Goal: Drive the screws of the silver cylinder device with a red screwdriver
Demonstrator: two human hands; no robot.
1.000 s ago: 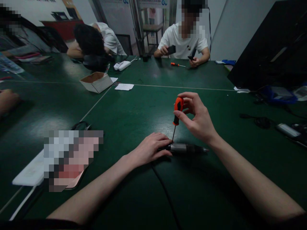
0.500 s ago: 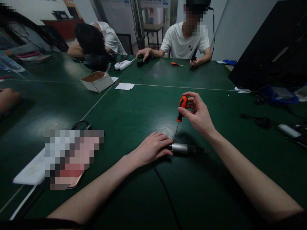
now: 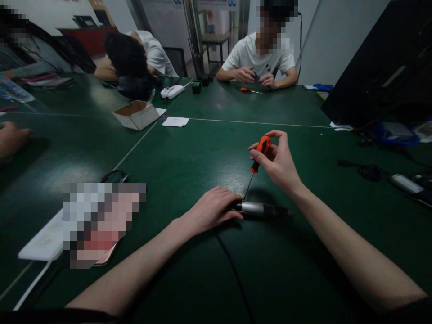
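My left hand (image 3: 218, 208) is closed round the left end of a black and silver cylindrical tool (image 3: 254, 208), which lies on its side on the green table. A black cord (image 3: 231, 261) runs from under that hand toward the near edge. In my right hand (image 3: 281, 159) is an orange and black screwdriver (image 3: 263, 145), pinched between thumb and fingers and tilted, handle up and to the right. Its thin shaft reaches down to the top of the tool beside my left fingertips. The exact contact spot is too small to make out.
At left lie a white power strip (image 3: 40, 243) and a blurred-out pink item (image 3: 113, 216). Farther back stands a paper box (image 3: 137, 118) near a white paper (image 3: 175, 121). Two people sit across the table; another screwdriver (image 3: 248, 90) lies there. Cables (image 3: 369, 172) are at right.
The screwdriver handle has tipped slightly to the right, and my right fingers have shifted on it. Across the table, a person's hand has left the green-black object and joined the other hand.
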